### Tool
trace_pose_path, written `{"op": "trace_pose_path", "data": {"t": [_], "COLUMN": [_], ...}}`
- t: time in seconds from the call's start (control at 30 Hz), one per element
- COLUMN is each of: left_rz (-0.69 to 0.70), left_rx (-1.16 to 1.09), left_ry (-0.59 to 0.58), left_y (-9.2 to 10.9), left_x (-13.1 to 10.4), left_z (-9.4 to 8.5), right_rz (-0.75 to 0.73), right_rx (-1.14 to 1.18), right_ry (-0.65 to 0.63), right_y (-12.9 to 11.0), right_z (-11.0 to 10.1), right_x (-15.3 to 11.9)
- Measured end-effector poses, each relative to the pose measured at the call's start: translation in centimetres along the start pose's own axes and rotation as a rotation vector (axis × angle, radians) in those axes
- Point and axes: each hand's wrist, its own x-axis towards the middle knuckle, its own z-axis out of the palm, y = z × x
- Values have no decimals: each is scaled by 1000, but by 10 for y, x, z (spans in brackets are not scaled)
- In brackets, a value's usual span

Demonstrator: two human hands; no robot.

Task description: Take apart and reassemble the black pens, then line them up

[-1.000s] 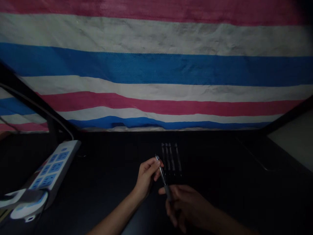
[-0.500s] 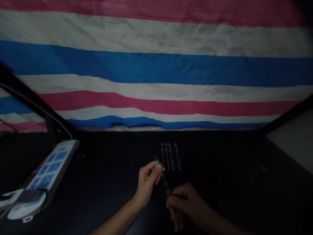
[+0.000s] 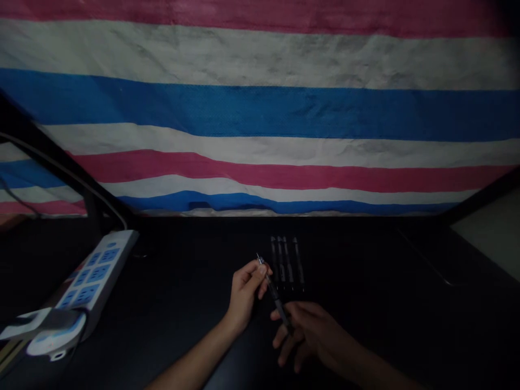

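A dark pen (image 3: 276, 297) with a clear, silvery tip slants between my two hands, its tip pointing up and to the left. My left hand (image 3: 248, 287) pinches it near the tip with thumb and fingers. Around the pen's lower end is my right hand (image 3: 303, 333), its thumb side touching the barrel and its other fingers spread apart below. Just beyond my hands, several dark pens (image 3: 286, 264) lie side by side on the black table (image 3: 182, 271), one a little apart on the right.
At the left lies a white power strip (image 3: 97, 271) with blue socket faces and a white plug (image 3: 57, 336) with a dark cable. A striped sheet (image 3: 260, 111) hangs behind the table, between dark slanting frame bars.
The fingers of my right hand have opened out around the pen's lower end. My left hand still pinches the pen. The view has shifted slightly, moving the power strip right in the picture.
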Motion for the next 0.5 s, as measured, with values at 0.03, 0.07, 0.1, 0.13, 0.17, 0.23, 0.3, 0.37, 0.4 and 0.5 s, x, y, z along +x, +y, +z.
{"op": "trace_pose_path", "data": {"t": [0.03,0.07,0.1,0.13,0.17,0.23,0.3,0.37,0.4,0.5], "left_rz": [-11,-18,-25,-29,-33,-38,-43,-45,-46,-52], "left_rx": [-3,-7,-7,-6,-4,-2,-1,-1,-1,-4], "left_ry": [-11,-25,-39,-50,-57,-61,-60,-60,-59,-59], "left_y": [0,-1,-1,-2,-2,-3,-4,-3,-3,-2], "left_x": [1,2,2,3,3,3,3,3,3,3], "left_z": [0,-1,-1,-1,-1,-1,-1,0,0,1], "right_rz": [6,3,-7,-18,-28,-28,-3,11,6,-6], "right_rx": [-11,-31,-48,-57,-55,-30,-17,-31,-40,-28], "right_ry": [1,9,18,24,24,0,-27,-20,-8,-9], "right_y": [1,2,2,2,1,-1,-4,-5,-5,-5], "right_z": [-1,-2,-3,-3,-3,-1,0,1,1,1], "right_x": [0,1,1,1,0,-1,-2,-2,-2,-2]}}
